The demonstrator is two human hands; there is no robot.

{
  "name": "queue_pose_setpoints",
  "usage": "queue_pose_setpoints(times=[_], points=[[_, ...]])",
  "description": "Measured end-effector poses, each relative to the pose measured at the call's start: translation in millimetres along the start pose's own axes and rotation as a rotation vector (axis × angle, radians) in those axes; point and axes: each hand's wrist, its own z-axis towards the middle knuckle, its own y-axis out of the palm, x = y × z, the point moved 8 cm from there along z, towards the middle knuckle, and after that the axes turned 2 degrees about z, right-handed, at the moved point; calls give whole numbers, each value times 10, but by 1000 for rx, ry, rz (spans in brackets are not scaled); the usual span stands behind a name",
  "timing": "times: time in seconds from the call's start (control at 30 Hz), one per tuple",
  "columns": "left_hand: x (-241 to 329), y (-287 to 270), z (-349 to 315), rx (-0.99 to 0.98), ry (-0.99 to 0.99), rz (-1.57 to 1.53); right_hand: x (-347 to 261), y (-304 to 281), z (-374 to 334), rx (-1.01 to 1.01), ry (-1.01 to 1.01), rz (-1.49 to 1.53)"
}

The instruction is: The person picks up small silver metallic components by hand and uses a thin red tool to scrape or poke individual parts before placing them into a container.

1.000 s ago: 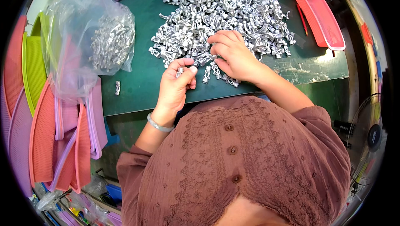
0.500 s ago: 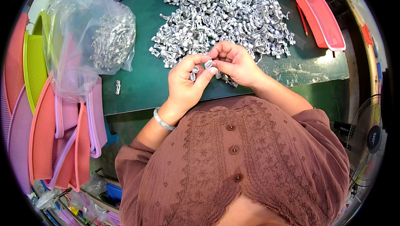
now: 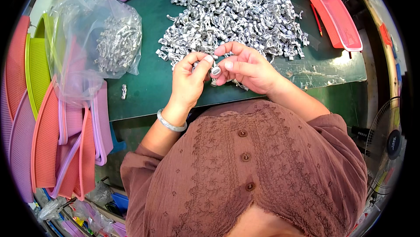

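At the near edge of a heap of small silver metal clasps (image 3: 236, 14), both my hands meet in front of my chest. My left hand (image 3: 188, 77) is closed, its thumb pressed on the forefinger at the top of one silver metal clasp (image 3: 215, 70). More silver pieces show partly beneath its fingers. My right hand (image 3: 253, 68) curls its fingers round the lower part of the same clasp, with thumb and forefinger a little apart. How firmly the right fingertips grip it is partly hidden.
On the green table (image 3: 153, 92) lies a single clasp (image 3: 124, 92) at left. A clear plastic bag (image 3: 118, 40) of clasps stands beyond it. Stacked coloured baskets (image 3: 48, 136) fill the left side. A pink basket (image 3: 334, 18) and red pencil (image 3: 316, 20) lie right, a fan (image 3: 385, 145) nearby.
My left hand has turned and shifted slightly left, its thumb now over the forefinger. The right fingers have spread and moved lower round the clasp, which sits slightly lower.
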Motion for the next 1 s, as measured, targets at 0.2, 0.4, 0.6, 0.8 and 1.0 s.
queue_pose_setpoints(times=[0.2, 0.4, 0.6, 0.8, 1.0], points=[[-187, 67, -33, -56, -233, -212, -19, 45, -13, -24, 9, 41], [-190, 48, -47, -46, -252, -216, 2, 44, -9, -18, 15, 41], [-40, -5, -36, 11, -28, -199, 55, -13, -8, -8, 58, -42], [146, 17, -53, 6, 211, -37, 55, 1, 16, 52, 47, -138], [75, 42, -83, -78, 109, -94, -37, -51, 29, 93, -115, -361]])
